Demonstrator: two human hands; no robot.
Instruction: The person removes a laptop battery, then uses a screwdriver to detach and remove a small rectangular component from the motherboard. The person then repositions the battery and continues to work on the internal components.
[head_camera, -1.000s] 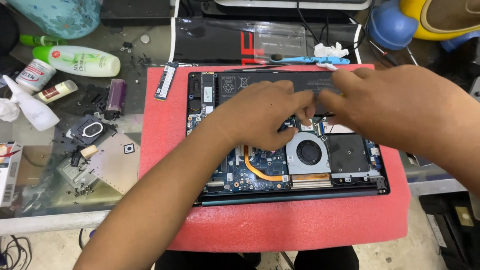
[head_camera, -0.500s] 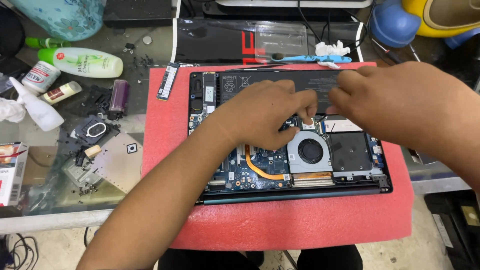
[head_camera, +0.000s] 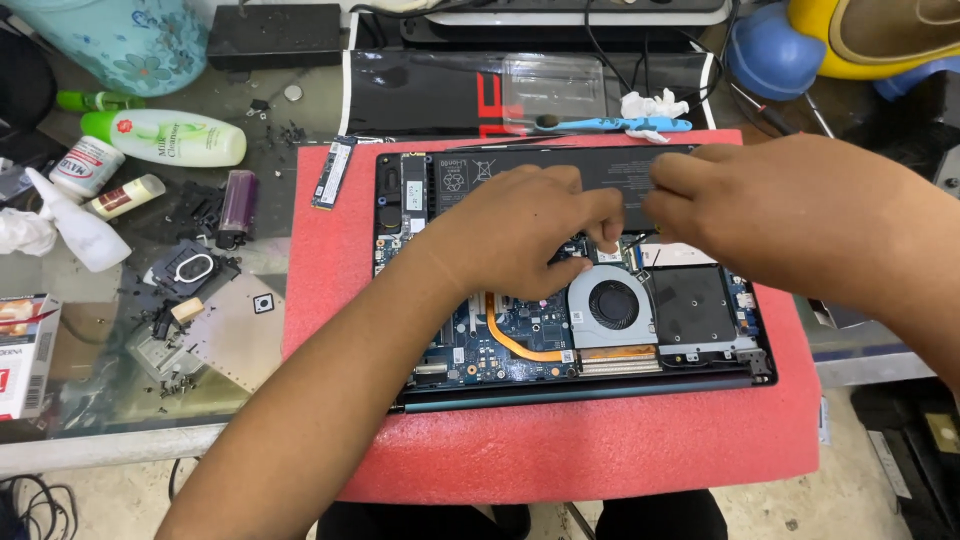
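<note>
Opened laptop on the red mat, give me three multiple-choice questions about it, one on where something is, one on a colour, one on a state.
1. Where does the loose memory stick lie?
A. on the red foam mat, left of the laptop
B. inside the laptop beside the fan
C. on the blue brush

2. What colour is the curved heat pipe beside the fan?
A. blue
B. copper orange
C. white

3. What state is the laptop in?
A. closed, lid down
B. bottom cover on, screwed shut
C. bottom cover off, board exposed

Answers:
1 A, the narrow stick rests on the mat just outside the laptop's left edge.
2 B, the pipe shows copper orange against the blue board.
3 C, the fan, board and black battery lie bare, with the left hand and right hand meeting just above the fan.
</note>
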